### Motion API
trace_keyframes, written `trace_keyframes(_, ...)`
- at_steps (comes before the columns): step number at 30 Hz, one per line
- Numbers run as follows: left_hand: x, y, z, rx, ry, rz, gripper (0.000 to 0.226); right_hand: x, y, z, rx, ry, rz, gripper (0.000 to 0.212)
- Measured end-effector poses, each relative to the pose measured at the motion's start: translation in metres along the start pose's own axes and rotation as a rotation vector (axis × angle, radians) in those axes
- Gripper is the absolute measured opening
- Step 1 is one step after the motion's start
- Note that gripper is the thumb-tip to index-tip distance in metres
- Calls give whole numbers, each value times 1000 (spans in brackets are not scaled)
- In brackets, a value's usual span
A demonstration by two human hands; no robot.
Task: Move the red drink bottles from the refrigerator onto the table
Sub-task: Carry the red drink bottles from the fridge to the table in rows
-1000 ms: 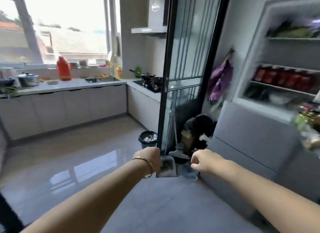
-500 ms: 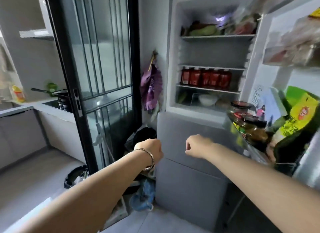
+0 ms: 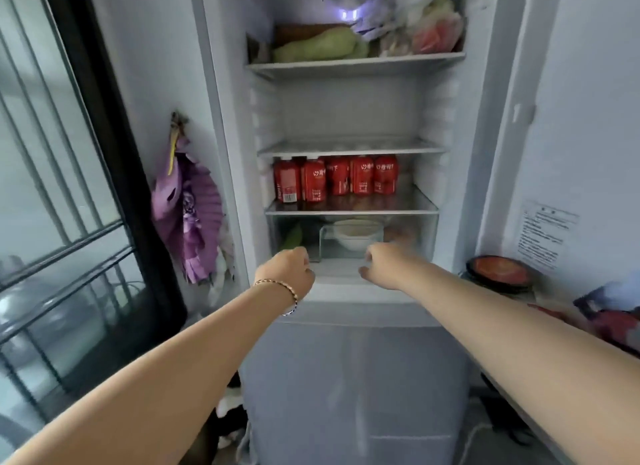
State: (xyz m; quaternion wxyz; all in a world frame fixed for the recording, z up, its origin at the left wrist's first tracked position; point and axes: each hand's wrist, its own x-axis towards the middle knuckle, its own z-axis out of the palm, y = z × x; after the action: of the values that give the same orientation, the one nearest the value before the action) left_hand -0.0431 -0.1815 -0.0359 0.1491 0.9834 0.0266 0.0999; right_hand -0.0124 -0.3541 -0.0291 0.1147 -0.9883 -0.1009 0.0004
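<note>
Five red drink bottles (image 3: pixel 336 180) stand upright in a row, side by side, on a glass shelf (image 3: pixel 351 210) inside the open refrigerator (image 3: pixel 485 118), above and beyond both grips and apart from them. The row sits toward the left of that shelf, more over the left grip (image 3: pixel 289 270) than the right.

The left grip is clenched with its back to the camera and grasps nothing; a bracelet (image 3: pixel 280 286) circles its wrist. The right grip (image 3: pixel 381 265), just beside it, has its fingers loosely bent and released, also grasping nothing.

Right behind the two grips is a clear drawer (image 3: pixel 420 229). It holds a white bowl (image 3: pixel 356 237) between them and a green vegetable (image 3: pixel 292 237) just above the left one.

Far above the grips, the top shelf (image 3: pixel 353 64) carries pale green vegetables (image 3: pixel 322 47) and plastic bags (image 3: pixel 433 31) with something red inside.

To the right of the right grip, a dark-lidded jar (image 3: pixel 498 270) with red contents sits in the open door (image 3: pixel 588 118). To the left of the left grip, a purple bag (image 3: pixel 194 215) hangs on the wall.
</note>
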Motion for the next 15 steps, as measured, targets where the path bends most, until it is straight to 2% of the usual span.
trace_keyframes(4, 78, -17, 18, -31, 84, 41, 25, 83, -3, 0, 125, 52, 9, 35)
trace_keyframes(7, 133, -25, 29, -57, 183, 39, 30, 152, -10, 0, 295, 127, -40, 29)
trace_keyframes(10, 182, -27, 29, -111, 221, 8, 32, 221, -25, -3, 470, 166, -55, 34)
trace_keyframes(12, 211, -30, 29, -151, 237, -8, 33, 266, -35, -3, 575, 162, -43, 48)
trace_keyframes(15, 244, -35, 30, -206, 236, 2, 32, 319, -44, 4, 725, 193, 32, 82)
